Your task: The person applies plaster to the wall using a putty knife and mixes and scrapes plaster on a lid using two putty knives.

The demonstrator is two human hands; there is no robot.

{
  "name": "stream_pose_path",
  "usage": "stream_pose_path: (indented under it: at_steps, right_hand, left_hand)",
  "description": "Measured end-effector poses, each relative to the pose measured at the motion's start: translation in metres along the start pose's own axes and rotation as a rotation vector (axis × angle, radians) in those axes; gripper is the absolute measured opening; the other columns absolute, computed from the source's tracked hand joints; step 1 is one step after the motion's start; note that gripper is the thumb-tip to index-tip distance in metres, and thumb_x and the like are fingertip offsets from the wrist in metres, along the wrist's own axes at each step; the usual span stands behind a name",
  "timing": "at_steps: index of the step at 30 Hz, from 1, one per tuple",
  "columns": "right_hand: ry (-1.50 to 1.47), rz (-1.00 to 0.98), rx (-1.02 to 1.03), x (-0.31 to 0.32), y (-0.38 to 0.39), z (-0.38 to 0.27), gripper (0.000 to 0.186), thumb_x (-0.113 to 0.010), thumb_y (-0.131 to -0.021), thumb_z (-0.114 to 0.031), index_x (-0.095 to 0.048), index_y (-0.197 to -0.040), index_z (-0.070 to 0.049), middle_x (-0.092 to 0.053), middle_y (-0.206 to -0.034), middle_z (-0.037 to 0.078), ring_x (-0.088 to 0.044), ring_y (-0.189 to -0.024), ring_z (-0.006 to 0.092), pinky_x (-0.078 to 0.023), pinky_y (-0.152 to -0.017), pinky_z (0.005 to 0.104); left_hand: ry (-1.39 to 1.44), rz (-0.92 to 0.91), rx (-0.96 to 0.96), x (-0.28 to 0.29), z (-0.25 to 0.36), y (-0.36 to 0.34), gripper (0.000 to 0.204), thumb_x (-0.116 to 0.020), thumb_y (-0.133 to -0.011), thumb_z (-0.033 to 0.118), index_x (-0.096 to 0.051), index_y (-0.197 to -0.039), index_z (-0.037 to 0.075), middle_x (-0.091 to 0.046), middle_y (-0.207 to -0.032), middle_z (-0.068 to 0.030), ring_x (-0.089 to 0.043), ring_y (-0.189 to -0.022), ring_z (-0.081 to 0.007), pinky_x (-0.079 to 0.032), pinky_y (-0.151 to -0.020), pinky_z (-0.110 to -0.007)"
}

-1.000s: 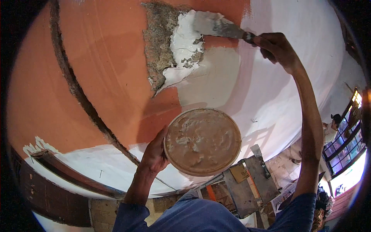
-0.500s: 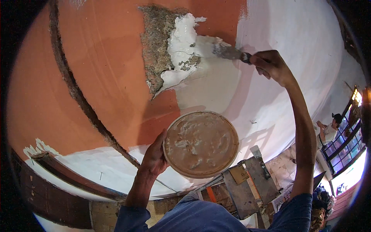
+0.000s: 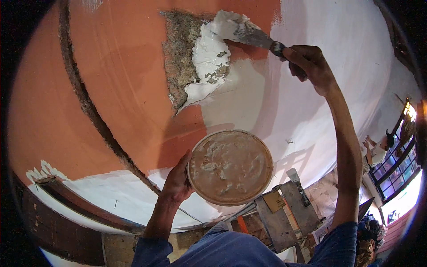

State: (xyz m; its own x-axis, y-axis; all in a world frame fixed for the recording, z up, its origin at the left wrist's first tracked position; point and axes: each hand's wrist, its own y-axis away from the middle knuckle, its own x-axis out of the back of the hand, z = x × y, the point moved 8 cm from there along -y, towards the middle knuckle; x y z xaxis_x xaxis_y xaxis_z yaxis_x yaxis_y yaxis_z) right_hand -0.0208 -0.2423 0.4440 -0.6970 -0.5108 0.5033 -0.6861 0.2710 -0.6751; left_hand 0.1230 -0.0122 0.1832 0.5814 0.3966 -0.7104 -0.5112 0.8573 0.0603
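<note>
My right hand point(image 3: 308, 66) grips the dark handle of a putty knife point(image 3: 251, 36). Its wide blade, smeared with filler, lies at the upper right edge of a white filler patch point(image 3: 208, 58) on the wall. Left of that patch, rough bare masonry point(image 3: 180, 51) shows through the orange paint. In front of my body, my left hand point(image 3: 178, 180) holds a round tub point(image 3: 191, 169) by its left side. Pale brownish, lumpy filler point(image 3: 231, 167) fills the tub close to the rim.
A long dark channel point(image 3: 84, 100) runs down the orange wall point(image 3: 120, 58) at the left. Below, on boards point(image 3: 302, 200), lies another putty knife point(image 3: 299, 184). Off to the right, a person point(image 3: 376, 153) is near a barred window point(image 3: 396, 162). A dark wooden piece point(image 3: 66, 222) sits low left.
My right hand has moved the putty knife upward and slightly left, from the patch's right side to its upper right edge. The tub has hardly moved.
</note>
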Motion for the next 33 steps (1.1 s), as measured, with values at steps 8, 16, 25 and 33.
stream_pose_path:
  at_steps: [8,16,25,33]
  right_hand:
    - [-0.185,0.112,-0.065,-0.041,0.023,0.033,0.03,-0.051,-0.087,-0.03,-0.061,-0.077,-0.003,-0.048,-0.053,0.0,-0.039,-0.044,0.0029,-0.031,-0.039,0.0188]
    - [-0.24,0.16,-0.28,-0.079,0.082,0.073,0.031,-0.052,-0.086,-0.03,-0.059,-0.074,-0.001,-0.048,-0.05,0.001,-0.038,-0.039,0.0037,-0.029,-0.035,0.0195]
    - [-0.199,0.265,-0.123,-0.069,0.067,0.034,0.032,-0.053,-0.086,-0.03,-0.06,-0.075,-0.001,-0.047,-0.05,0.0,-0.038,-0.04,0.0032,-0.028,-0.036,0.0193]
    - [-0.168,0.219,-0.149,-0.096,0.073,0.045,0.033,-0.053,-0.086,-0.03,-0.06,-0.074,0.0,-0.048,-0.051,0.0,-0.038,-0.04,0.0036,-0.028,-0.036,0.0198]
  left_hand:
    - [-0.01,0.031,-0.018,0.002,0.001,0.005,0.038,-0.037,-0.092,0.03,-0.043,-0.115,0.001,-0.054,-0.109,-0.0121,-0.055,-0.098,-0.0175,-0.049,-0.083,-0.03]
    - [-0.017,-0.114,-0.053,-0.005,0.0,0.011,0.042,-0.03,-0.094,0.032,-0.042,-0.119,0.001,-0.053,-0.11,-0.0137,-0.056,-0.096,-0.0182,-0.05,-0.08,-0.031]
    - [-0.138,-0.075,-0.085,0.0,0.002,0.016,0.043,-0.031,-0.093,0.033,-0.04,-0.12,0.0,-0.052,-0.112,-0.0137,-0.052,-0.102,-0.0191,-0.046,-0.087,-0.034]
    - [-0.73,-0.02,-0.344,-0.003,0.018,0.026,0.042,-0.034,-0.093,0.032,-0.041,-0.12,0.0,-0.052,-0.113,-0.0137,-0.053,-0.101,-0.0206,-0.046,-0.086,-0.035]
